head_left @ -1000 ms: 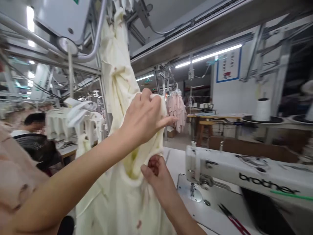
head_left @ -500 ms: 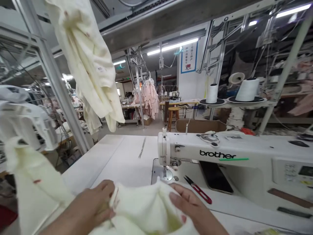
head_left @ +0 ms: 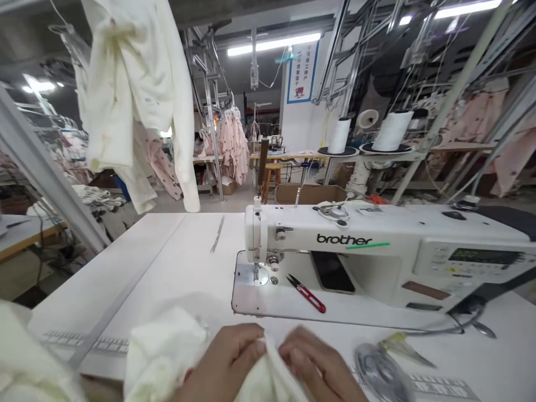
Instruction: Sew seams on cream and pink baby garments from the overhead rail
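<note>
Both my hands are at the bottom edge of the view, on a cream garment (head_left: 167,352) bunched at the near edge of the white sewing table (head_left: 167,262). My left hand (head_left: 228,360) has its fingers curled and pinches a fold of the cloth. My right hand (head_left: 320,365) grips the same fold from the right, slightly blurred. The fingertips of the two hands almost meet. The white Brother sewing machine (head_left: 377,251) stands just beyond them, with its needle (head_left: 256,271) at the left end.
Red-handled thread snips (head_left: 307,293) lie on the machine bed. A dark phone (head_left: 333,272) rests under the machine arm. A cream garment (head_left: 134,95) hangs overhead at left. Thread cones (head_left: 391,131) stand behind. A clear disc and clip (head_left: 383,365) lie at right.
My hands pulled the cream garment down from the overhead hanger to the table's near edge. The view swung from the hanging line down onto the machine. Both hands now pinch one fold together.
</note>
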Available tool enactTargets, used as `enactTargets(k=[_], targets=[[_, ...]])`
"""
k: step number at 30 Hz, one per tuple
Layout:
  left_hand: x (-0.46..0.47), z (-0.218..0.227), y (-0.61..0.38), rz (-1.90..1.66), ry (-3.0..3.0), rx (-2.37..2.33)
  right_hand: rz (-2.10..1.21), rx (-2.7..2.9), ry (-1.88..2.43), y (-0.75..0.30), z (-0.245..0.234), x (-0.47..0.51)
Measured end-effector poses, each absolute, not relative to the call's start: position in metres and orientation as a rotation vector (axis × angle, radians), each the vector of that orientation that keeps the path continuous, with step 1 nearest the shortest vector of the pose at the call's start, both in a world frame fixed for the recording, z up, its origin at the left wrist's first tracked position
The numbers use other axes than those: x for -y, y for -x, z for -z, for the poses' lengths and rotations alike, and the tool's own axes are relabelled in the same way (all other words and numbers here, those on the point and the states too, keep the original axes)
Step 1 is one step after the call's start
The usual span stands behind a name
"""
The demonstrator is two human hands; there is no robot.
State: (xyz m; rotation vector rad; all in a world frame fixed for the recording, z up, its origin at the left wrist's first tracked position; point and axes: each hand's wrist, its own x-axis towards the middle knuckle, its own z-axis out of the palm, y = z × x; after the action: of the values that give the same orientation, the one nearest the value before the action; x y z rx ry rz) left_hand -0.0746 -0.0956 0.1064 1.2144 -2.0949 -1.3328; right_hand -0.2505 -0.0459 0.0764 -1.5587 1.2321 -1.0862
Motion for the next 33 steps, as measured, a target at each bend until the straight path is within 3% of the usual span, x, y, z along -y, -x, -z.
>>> enactTargets(k=[8, 16, 24, 30, 33], targets=[[0.098, -0.111, 0.071, 0.843, -1.31, 2.097, 1.167, -1.202, 1.658, 0.237, -0.09, 0.067], [0.098, -0.109, 0.065, 0.564, -0.753, 2.302, 0.812, -0.881, 1.182, 0.247, -0.107, 0.089], [0.102, -0.104, 0.062, 0.67, -0.723, 2.146, 0.743, -0.598, 0.692, 0.22, -0.077, 0.097], [0.099, -0.103, 0.064, 0.712, -1.054, 1.966, 1.204, -0.898, 1.11, 0.215, -0.08, 0.069], [0.096, -0.106, 0.068, 0.743, -1.143, 1.909, 1.195, -1.166, 1.301, 0.211, -0.082, 0.06]])
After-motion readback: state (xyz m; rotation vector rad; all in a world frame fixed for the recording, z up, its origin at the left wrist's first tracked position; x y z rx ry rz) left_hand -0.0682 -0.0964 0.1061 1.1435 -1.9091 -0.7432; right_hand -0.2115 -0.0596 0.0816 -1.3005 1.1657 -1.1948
